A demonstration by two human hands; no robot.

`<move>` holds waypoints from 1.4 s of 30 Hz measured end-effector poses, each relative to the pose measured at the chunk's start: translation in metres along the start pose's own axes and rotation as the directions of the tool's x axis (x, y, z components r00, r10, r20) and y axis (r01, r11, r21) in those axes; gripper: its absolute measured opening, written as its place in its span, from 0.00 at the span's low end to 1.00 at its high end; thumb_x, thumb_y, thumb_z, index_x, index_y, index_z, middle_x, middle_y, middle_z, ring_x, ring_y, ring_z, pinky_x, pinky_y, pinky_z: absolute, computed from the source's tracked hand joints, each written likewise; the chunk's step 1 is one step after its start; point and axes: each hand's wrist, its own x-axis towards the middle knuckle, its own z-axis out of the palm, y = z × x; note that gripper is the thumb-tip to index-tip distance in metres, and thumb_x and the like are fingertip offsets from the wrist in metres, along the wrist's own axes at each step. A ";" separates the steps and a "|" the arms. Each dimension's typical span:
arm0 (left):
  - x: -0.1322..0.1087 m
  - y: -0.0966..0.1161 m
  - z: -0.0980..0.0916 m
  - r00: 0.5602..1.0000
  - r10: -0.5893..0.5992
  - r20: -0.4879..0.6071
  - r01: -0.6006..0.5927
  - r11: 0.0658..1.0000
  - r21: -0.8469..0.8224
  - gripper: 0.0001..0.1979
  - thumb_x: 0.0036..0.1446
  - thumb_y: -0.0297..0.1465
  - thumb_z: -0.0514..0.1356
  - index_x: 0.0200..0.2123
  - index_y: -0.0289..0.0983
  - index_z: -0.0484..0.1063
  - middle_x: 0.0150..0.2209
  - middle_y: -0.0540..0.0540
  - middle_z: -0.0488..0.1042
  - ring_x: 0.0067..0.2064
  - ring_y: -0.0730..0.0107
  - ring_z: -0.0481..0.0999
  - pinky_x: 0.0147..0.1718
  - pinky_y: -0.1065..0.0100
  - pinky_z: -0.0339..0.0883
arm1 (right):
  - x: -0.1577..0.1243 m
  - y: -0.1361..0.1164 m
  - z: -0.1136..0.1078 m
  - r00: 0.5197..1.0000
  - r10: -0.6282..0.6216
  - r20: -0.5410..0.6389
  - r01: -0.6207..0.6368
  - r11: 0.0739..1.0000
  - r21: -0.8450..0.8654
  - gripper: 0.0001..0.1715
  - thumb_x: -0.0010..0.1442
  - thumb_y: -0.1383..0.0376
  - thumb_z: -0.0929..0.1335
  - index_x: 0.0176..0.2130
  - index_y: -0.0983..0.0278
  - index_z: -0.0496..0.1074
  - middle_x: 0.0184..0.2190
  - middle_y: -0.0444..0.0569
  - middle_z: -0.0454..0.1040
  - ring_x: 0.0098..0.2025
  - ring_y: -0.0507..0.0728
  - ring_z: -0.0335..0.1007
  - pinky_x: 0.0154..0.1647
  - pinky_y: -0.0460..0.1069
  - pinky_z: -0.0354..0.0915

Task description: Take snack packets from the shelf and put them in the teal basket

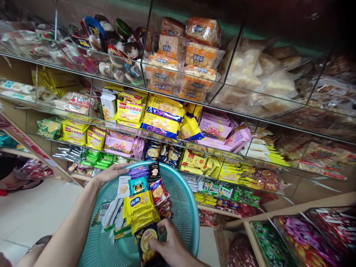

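Observation:
A teal plastic basket (185,207) sits in front of me, filled with several snack packets, among them yellow packs (139,207) and a red pack (158,191). My left hand (109,173) grips the basket's far left rim, fingers curled over the edge. At the basket's near side, my right hand (169,244) is closed on a dark packet with a yellow round picture (146,241). Behind the basket stand glass shelves (178,92) stocked with biscuit packs.
Blue and yellow packs (162,116), pink packs (219,129) and bagged bread (256,78) fill the shelves. Wooden bins of wrapped sweets (300,237) stand at the lower right. White tiled floor (30,211) lies to the left, where a person's foot in a sandal (16,183) shows.

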 end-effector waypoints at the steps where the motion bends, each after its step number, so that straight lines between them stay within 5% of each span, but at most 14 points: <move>1: 0.000 0.000 0.000 1.000 -0.002 0.002 0.002 1.000 -0.004 0.40 0.46 0.37 0.67 0.60 0.30 0.57 0.44 0.39 0.75 0.37 0.68 0.77 0.39 0.71 0.72 | -0.001 -0.002 -0.007 1.000 -0.015 0.015 0.015 0.999 -0.036 0.16 0.43 0.63 0.71 0.36 0.64 0.69 0.36 0.49 0.72 0.40 0.58 0.67 0.41 0.50 0.59; 4: 0.003 -0.003 -0.002 1.000 -0.010 0.007 0.011 1.000 -0.018 0.40 0.46 0.38 0.67 0.60 0.32 0.57 0.45 0.40 0.75 0.37 0.66 0.77 0.39 0.68 0.73 | -0.001 -0.014 -0.036 0.996 -0.076 0.056 0.084 0.983 -0.164 0.07 0.48 0.61 0.68 0.29 0.62 0.72 0.30 0.47 0.75 0.35 0.57 0.68 0.36 0.50 0.58; 7: 0.004 -0.006 -0.004 0.999 -0.020 0.026 0.020 0.999 -0.029 0.39 0.46 0.38 0.67 0.60 0.34 0.57 0.46 0.40 0.74 0.38 0.64 0.77 0.39 0.66 0.73 | 0.015 -0.039 -0.071 0.978 -0.208 0.008 0.203 0.946 -0.253 0.10 0.53 0.61 0.65 0.25 0.61 0.73 0.27 0.45 0.75 0.33 0.56 0.68 0.34 0.49 0.57; 10: 0.002 -0.005 -0.003 1.000 -0.020 0.023 0.021 0.999 -0.033 0.41 0.46 0.39 0.67 0.61 0.34 0.56 0.45 0.39 0.74 0.38 0.63 0.77 0.38 0.66 0.73 | 0.051 -0.064 -0.098 0.926 -0.364 -0.104 0.332 0.913 -0.239 0.09 0.54 0.61 0.65 0.27 0.61 0.73 0.27 0.44 0.75 0.31 0.55 0.67 0.33 0.49 0.57; 13: -0.002 -0.001 0.001 0.999 -0.039 0.014 0.040 0.999 -0.035 0.45 0.43 0.40 0.68 0.62 0.33 0.54 0.44 0.38 0.75 0.37 0.62 0.78 0.37 0.67 0.73 | 0.101 -0.076 -0.108 0.893 -0.356 -0.276 0.318 0.932 -0.172 0.05 0.51 0.63 0.67 0.30 0.61 0.72 0.29 0.44 0.75 0.31 0.54 0.68 0.33 0.48 0.58; 17: -0.002 -0.001 0.000 0.999 -0.019 0.027 0.020 0.999 -0.041 0.45 0.42 0.41 0.68 0.61 0.32 0.56 0.43 0.39 0.75 0.37 0.63 0.77 0.37 0.68 0.72 | 0.159 -0.075 -0.096 0.896 -0.208 -0.391 0.211 0.977 -0.036 0.07 0.52 0.63 0.65 0.26 0.64 0.68 0.21 0.45 0.73 0.21 0.52 0.66 0.26 0.47 0.61; 21: 0.003 -0.006 -0.004 0.999 0.028 0.039 -0.025 0.997 -0.068 0.40 0.42 0.40 0.68 0.58 0.34 0.62 0.43 0.41 0.76 0.38 0.64 0.77 0.41 0.68 0.71 | 0.188 -0.073 -0.073 0.901 -0.093 -0.423 0.152 0.983 0.107 0.13 0.55 0.60 0.64 0.24 0.64 0.67 0.16 0.44 0.72 0.13 0.49 0.61 0.17 0.45 0.57; 25: 0.000 -0.004 -0.002 0.997 0.063 0.040 -0.061 0.996 -0.065 0.35 0.42 0.39 0.68 0.54 0.33 0.66 0.43 0.41 0.76 0.40 0.65 0.77 0.43 0.68 0.70 | 0.200 -0.082 -0.059 0.891 -0.021 -0.454 0.131 0.969 0.211 0.16 0.55 0.58 0.65 0.20 0.64 0.65 0.16 0.46 0.74 0.12 0.48 0.61 0.14 0.43 0.55; 34: -0.002 -0.002 -0.001 0.998 0.024 0.053 -0.020 0.997 -0.072 0.45 0.41 0.40 0.69 0.60 0.31 0.56 0.42 0.39 0.76 0.37 0.64 0.77 0.39 0.67 0.72 | 0.215 -0.091 -0.052 0.860 -0.010 -0.510 0.116 0.978 0.175 0.25 0.56 0.57 0.66 0.12 0.63 0.64 0.10 0.44 0.69 0.12 0.48 0.59 0.19 0.44 0.61; 42: 0.001 -0.005 -0.004 0.998 0.032 0.060 -0.030 0.999 -0.037 0.47 0.44 0.41 0.67 0.62 0.27 0.51 0.43 0.37 0.75 0.37 0.63 0.77 0.40 0.65 0.71 | 0.218 -0.086 -0.052 0.872 -0.030 -0.488 0.076 0.994 0.074 0.19 0.59 0.57 0.66 0.22 0.66 0.67 0.13 0.37 0.67 0.15 0.47 0.61 0.21 0.44 0.63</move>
